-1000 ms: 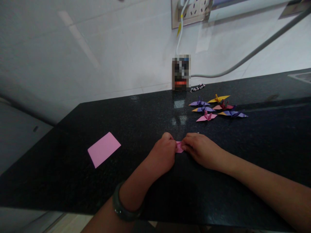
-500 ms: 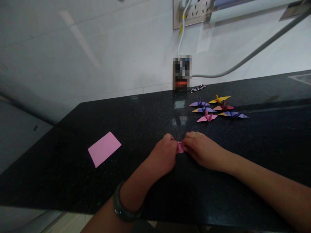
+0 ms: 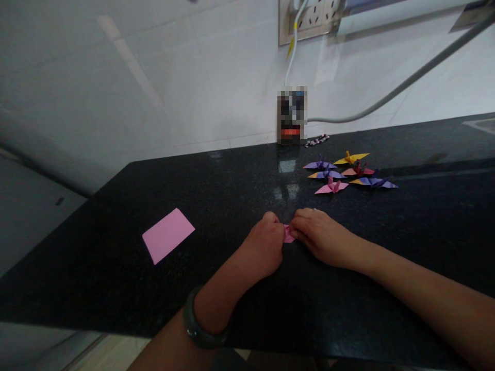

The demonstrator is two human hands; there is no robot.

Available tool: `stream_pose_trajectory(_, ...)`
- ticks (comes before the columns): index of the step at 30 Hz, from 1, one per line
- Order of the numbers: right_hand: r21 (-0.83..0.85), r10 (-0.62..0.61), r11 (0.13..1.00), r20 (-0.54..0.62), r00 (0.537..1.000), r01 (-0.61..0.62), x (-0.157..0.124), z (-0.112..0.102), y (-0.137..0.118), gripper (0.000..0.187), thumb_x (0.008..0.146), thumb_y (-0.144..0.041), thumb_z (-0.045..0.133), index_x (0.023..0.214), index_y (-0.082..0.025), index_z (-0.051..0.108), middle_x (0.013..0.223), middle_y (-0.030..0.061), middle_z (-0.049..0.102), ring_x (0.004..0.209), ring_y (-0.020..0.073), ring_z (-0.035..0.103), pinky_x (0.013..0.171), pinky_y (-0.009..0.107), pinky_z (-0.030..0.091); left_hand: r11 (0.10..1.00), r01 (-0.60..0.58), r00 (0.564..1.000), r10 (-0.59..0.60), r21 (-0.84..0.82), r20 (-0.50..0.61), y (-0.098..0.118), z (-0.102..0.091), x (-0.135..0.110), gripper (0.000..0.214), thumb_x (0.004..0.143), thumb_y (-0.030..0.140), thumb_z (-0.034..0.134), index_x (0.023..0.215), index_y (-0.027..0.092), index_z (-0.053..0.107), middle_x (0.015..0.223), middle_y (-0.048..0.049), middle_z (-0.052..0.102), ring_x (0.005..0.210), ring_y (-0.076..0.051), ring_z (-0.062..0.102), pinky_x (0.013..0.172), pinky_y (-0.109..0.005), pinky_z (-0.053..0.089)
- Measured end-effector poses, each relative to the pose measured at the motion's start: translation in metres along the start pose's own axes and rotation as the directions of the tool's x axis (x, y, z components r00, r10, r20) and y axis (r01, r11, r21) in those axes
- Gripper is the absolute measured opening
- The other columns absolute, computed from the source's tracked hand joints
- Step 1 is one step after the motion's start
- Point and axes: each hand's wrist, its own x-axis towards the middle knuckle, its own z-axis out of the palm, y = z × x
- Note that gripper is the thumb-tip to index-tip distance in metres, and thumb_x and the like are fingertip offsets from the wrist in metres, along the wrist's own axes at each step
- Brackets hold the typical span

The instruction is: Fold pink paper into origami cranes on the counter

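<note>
Between my two hands lies a small piece of folded pink paper (image 3: 288,234) on the dark countertop (image 3: 232,201). My left hand (image 3: 266,242) is closed on its left side, fingers curled and partly hidden. On the right side, the fingers of my right hand (image 3: 319,234) pinch and press the paper. Most of the paper is covered by the fingers, so its full shape cannot be seen. Farther left rests a pink paper sheet (image 3: 168,236), flat and apart from both hands.
Several folded paper cranes, among them a pink crane (image 3: 331,186) and a yellow crane (image 3: 351,158), stand beyond my right hand. A blurred box (image 3: 292,114) with a cable leans at the wall beside a beaded string (image 3: 317,140). A socket panel (image 3: 309,20) is above.
The whole view has shifted slightly. Both hands keep their hold on the folded pink paper, with hardly any visible movement of the fingers.
</note>
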Motion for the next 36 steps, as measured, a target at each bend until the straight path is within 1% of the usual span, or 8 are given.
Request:
stream_pose_trajectory(4, -0.023, 0.041, 0.999, -0.018, 0.999, -0.041, 0.001, -0.001, -0.001, 0.018, 0.081, -0.019, 0.042, 0.077, -0.014, 0.059, 0.075, 0.0066, 0.053, 0.074, 0.0169, 0.049, 0.068, 0.028, 0.034, 1.000, 0.011, 1.000, -0.011, 0.012, -0.010, 0.002, -0.001, 0.000, 0.018, 0.078, 0.011, 0.035, 0.076, 0.011, 0.053, 0.088, -0.0069, 0.045, 0.076, -0.014, 0.048, 0.071, -0.028, 0.044)
stream_pose_trajectory(9, 0.031, 0.075, 0.997, -0.022, 0.997, -0.074, 0.002, 0.000, 0.004, 0.019, 0.080, -0.021, 0.044, 0.071, -0.015, 0.059, 0.071, 0.0046, 0.052, 0.069, 0.0146, 0.048, 0.064, 0.025, 0.035, 0.999, 0.034, 0.999, -0.034, 0.017, -0.022, 0.001, 0.000, 0.000, 0.017, 0.079, 0.012, 0.036, 0.077, 0.012, 0.052, 0.087, -0.0066, 0.046, 0.079, -0.014, 0.049, 0.072, -0.029, 0.044)
stream_pose_trajectory(13, 0.054, 0.105, 0.993, -0.029, 0.994, -0.103, 0.003, 0.002, 0.008, 0.018, 0.079, -0.023, 0.046, 0.069, -0.016, 0.058, 0.068, 0.0032, 0.052, 0.064, 0.0131, 0.047, 0.060, 0.024, 0.035, 0.999, 0.050, 0.998, -0.050, 0.002, -0.021, 0.000, -0.001, 0.000, 0.018, 0.079, 0.011, 0.035, 0.084, 0.013, 0.052, 0.087, -0.0064, 0.048, 0.080, -0.015, 0.050, 0.071, -0.029, 0.044)
stream_pose_trajectory(18, 0.065, 0.122, 0.991, -0.039, 0.992, -0.119, 0.005, 0.002, 0.008, 0.016, 0.078, -0.023, 0.047, 0.068, -0.015, 0.058, 0.068, 0.0027, 0.052, 0.063, 0.0126, 0.047, 0.058, 0.023, 0.034, 1.000, 0.003, 1.000, -0.003, 0.018, -0.010, 0.003, -0.005, -0.002, 0.019, 0.077, 0.009, 0.036, 0.086, 0.014, 0.052, 0.087, -0.0065, 0.050, 0.080, -0.015, 0.049, 0.071, -0.028, 0.043)
stream_pose_trajectory(22, 0.062, 0.126, 0.990, -0.032, 0.991, -0.124, 0.003, -0.001, 0.008, 0.018, 0.077, -0.024, 0.047, 0.065, -0.015, 0.058, 0.066, 0.0028, 0.053, 0.061, 0.0123, 0.048, 0.057, 0.022, 0.034, 0.987, -0.115, 0.992, 0.108, 0.116, 0.071, 0.014, -0.008, -0.003, 0.025, 0.077, 0.004, 0.032, 0.090, 0.010, 0.052, 0.087, -0.0087, 0.053, 0.083, -0.017, 0.049, 0.075, -0.029, 0.041)
stream_pose_trajectory(26, 0.048, 0.131, 0.990, -0.043, 0.990, -0.129, -0.001, -0.004, 0.009, 0.020, 0.077, -0.025, 0.047, 0.064, -0.016, 0.059, 0.065, 0.0024, 0.054, 0.060, 0.0123, 0.049, 0.057, 0.022, 0.034, 0.947, -0.196, 0.978, 0.170, 0.255, 0.121, 0.021, -0.014, -0.008, 0.032, 0.079, 0.008, 0.031, 0.107, 0.007, 0.046, 0.097, -0.0120, 0.055, 0.089, -0.021, 0.047, 0.077, -0.034, 0.039)
stream_pose_trajectory(31, 0.040, 0.155, 0.987, -0.049, 0.987, -0.154, -0.004, -0.005, 0.009, 0.019, 0.076, -0.024, 0.049, 0.064, -0.016, 0.060, 0.065, 0.0029, 0.055, 0.060, 0.0126, 0.050, 0.059, 0.023, 0.035, 0.930, -0.219, 0.973, 0.187, 0.296, 0.131, 0.012, -0.017, -0.016, 0.041, 0.081, 0.010, 0.029, 0.122, 0.017, 0.035, 0.117, -0.0086, 0.048, 0.098, -0.020, 0.044, 0.081, -0.035, 0.037)
stream_pose_trajectory(36, 0.061, 0.162, 0.985, -0.039, 0.986, -0.160, -0.003, -0.006, 0.007, 0.017, 0.075, -0.022, 0.049, 0.063, -0.016, 0.060, 0.064, 0.0026, 0.055, 0.061, 0.0131, 0.051, 0.060, 0.024, 0.035, 0.917, -0.198, 0.980, 0.173, 0.345, 0.103, 0.001, -0.015, -0.017, 0.040, 0.081, 0.012, 0.032, 0.120, 0.021, 0.039, 0.120, -0.0092, 0.047, 0.104, -0.022, 0.040, 0.085, -0.041, 0.034)
